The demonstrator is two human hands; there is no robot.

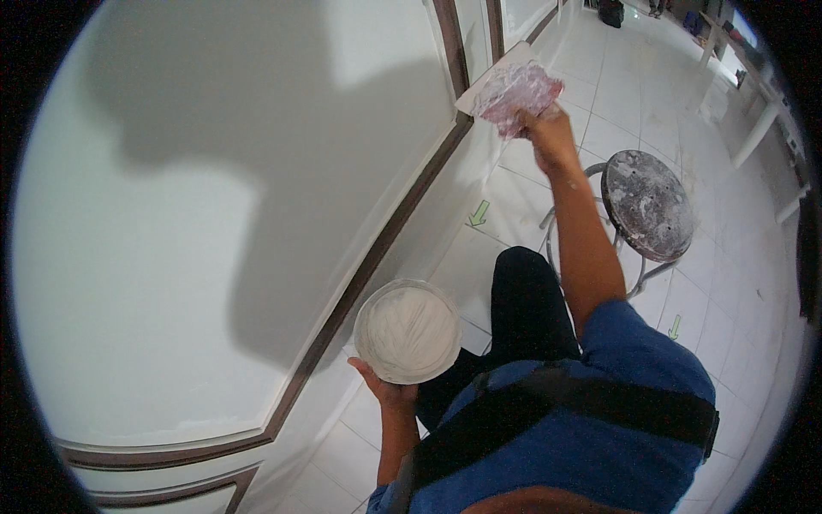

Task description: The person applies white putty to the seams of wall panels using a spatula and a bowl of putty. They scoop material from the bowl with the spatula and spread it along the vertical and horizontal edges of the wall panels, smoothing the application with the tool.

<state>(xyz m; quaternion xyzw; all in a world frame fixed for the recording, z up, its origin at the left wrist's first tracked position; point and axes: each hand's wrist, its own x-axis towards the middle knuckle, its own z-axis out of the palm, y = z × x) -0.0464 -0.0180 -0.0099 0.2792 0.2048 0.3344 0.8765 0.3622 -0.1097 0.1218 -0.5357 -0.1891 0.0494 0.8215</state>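
My left hand (pixel 383 379) grips a shallow round dish (pixel 407 331) from below, filled with pale, streaked powder or paste. My right arm reaches up to the right, and my right hand (pixel 548 128) is closed on a crumpled pink plastic or cloth (pixel 521 90) dusted with white. A pale flat board (pixel 503 62) sits behind the pink material, near or against the brown molding (pixel 467 120) of the white wall panel (pixel 137 257); whether the two touch is unclear. The panel carries a large shadow.
A round, white-smudged stool (pixel 646 206) with metal legs stands beside my right arm. The tiled floor (pixel 591 86) has green arrow markers (pixel 479 212). White tables (pixel 758 128) line the far right, and a dark bag (pixel 610 13) lies farther back.
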